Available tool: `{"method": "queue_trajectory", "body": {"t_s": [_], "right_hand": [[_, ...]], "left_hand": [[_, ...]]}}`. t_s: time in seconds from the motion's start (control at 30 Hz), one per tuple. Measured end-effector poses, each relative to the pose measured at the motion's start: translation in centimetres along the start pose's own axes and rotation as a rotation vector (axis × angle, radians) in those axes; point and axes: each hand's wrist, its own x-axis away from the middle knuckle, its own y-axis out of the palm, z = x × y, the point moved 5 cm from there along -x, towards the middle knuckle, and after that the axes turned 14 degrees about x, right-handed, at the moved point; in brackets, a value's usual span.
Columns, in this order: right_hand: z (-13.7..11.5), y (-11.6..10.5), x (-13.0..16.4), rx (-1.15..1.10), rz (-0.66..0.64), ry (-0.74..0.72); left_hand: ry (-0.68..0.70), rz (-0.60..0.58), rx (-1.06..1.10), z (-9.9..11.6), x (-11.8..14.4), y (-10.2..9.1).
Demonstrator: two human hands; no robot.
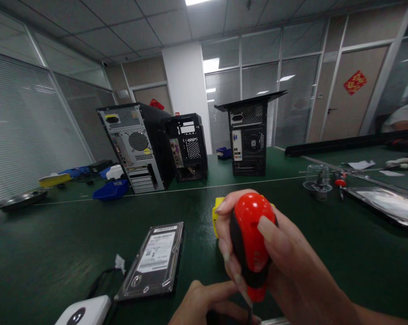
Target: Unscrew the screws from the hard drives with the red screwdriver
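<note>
Three towers: three computer cases [136,146] [187,146] [248,139] stand at the far side of the green table [55,243], well beyond the hard drive, rear panels turned toward the camera so ports and vents show.
Trays: a steel tray [21,198] and blue bins [111,189] lie far left of the hard drive, near the first case, seemingly for loose parts.
White device: a white device [85,311] sits just left of the hard drive at the near edge; a black cable [100,277] runs between them.
Hard drive: the hard drive [155,262] lies flat, label up, apart from both hands.
Left hand: the left hand [207,304] rests right of the hard drive at the bottom edge, fingers curled down on something dark, apparently steadying it; what it grips I cannot tell.
Screwdriver: the red and black screwdriver [251,243] stands upright just above the left hand, tip downward, placed for turning from above.
Right hand: the right hand [278,257] is wrapped tight round the handle, thumb across its front.
Yellow object: a yellow object [217,212] peeks out behind the right hand.
Far right: a clear dome [317,178] and a silver bag [390,203] lie well right of the hard drive; another person's sleeve [403,115] shows beyond.
</note>
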Motion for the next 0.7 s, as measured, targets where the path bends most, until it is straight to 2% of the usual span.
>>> {"method": "queue_trajectory", "body": {"t_s": [0.33, 0.57, 0.7], "right_hand": [[-0.1, -0.7, -0.2, 0.092, 0.128, -0.029], [0.0, -0.3, 0.0, 0.02, 0.053, 0.025], [-0.2, -0.1, 0.0, -0.025, 0.06, 0.023]], "left_hand": [[0.048, -0.003, 0.019, 1.3, 0.2, 0.1], [-0.029, -0.016, 0.102, 0.0, -0.1, 0.2], [-0.034, 0.005, 0.094, 0.1, 0.0, 0.2]]}}
